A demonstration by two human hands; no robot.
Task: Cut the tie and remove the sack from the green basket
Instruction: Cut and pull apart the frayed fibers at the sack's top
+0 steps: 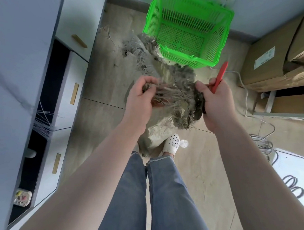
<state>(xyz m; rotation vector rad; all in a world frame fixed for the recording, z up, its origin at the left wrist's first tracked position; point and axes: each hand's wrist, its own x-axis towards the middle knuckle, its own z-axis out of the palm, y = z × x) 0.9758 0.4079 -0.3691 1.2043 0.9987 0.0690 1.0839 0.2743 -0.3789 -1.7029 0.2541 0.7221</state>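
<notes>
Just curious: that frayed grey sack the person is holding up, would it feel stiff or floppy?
Probably floppy: the sack sags and folds between the left hand and right hand. Likely light, since its mouth lifts with fingertip pinches. Its frayed edge may shed strands.

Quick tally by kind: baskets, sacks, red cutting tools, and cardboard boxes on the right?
Green basket: 1
Sack, held by the left hand and right hand: 1
Red cutting tool, in the right hand: 1
Cardboard boxes: at least 2
Total: at least 5

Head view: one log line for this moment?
sack: out, held | left hand: grips frayed edge | right hand: sack plus red tool | green basket: empty
</notes>
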